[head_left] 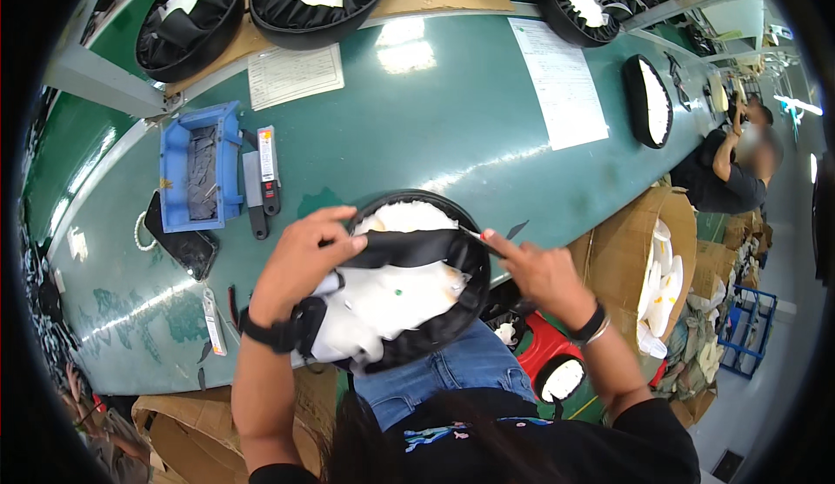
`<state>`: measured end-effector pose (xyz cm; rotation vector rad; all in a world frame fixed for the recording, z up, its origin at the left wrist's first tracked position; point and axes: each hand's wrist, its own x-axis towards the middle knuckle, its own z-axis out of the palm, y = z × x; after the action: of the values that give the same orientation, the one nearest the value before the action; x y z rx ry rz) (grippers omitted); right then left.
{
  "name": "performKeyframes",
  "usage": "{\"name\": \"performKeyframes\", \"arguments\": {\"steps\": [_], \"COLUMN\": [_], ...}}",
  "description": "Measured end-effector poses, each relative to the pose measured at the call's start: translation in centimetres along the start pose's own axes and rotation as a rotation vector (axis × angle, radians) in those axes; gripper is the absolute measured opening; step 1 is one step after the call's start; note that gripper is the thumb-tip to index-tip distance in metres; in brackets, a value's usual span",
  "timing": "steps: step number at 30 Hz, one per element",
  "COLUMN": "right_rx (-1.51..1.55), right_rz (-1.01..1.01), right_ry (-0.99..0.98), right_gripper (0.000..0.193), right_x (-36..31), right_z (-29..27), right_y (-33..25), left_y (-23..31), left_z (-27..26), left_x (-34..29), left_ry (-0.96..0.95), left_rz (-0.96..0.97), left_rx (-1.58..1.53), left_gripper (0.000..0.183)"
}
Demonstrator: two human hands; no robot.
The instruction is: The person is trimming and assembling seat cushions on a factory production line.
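Note:
A black oval padded piece (477, 297) with a gathered black edge and white filling lies tilted at the table's near edge, over my lap. A black band (409, 247) crosses its white inside. My left hand (306, 253) grips its upper left side, the thumb at the end of the band. In my right hand (544, 275), a thin tool with a narrow metal blade (472, 233) is held against the far right rim. Its handle is mostly hidden by my fingers, so its exact kind cannot be told.
On the green table (348, 136) are a blue bin (235, 166) of dark scraps, a cutter knife (269, 171), a scraper (252, 188), a phone (187, 240) and paper sheets (557, 84). More black oval pieces (648, 101) lie around. A carton (622, 249) stands right; a person (735, 162) works beyond.

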<state>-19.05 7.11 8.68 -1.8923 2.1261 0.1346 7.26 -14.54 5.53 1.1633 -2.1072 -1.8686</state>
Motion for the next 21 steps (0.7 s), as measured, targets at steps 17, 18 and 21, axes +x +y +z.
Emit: {"name": "performKeyframes", "arguments": {"steps": [17,18,21], "right_rx": [0.266,0.232,0.257], "right_rz": [0.01,0.094,0.242], "right_ry": [-0.07,-0.128,-0.204], "right_gripper": [0.059,0.061,0.057], "right_x": [0.8,-0.2,-3.9], "right_z": [0.3,0.1,0.3], "right_y": [-1.3,-2.0,-2.9], "left_y": [0.9,0.9,0.6], "left_z": [4.8,4.5,2.7], "left_x": [8.9,8.6,6.9], "left_ry": [-0.181,-0.103,0.332], "left_rz": [0.116,0.063,0.441], "left_rx": [-0.139,-0.427,-0.882], "left_gripper": [0.018,0.022,0.025]}}
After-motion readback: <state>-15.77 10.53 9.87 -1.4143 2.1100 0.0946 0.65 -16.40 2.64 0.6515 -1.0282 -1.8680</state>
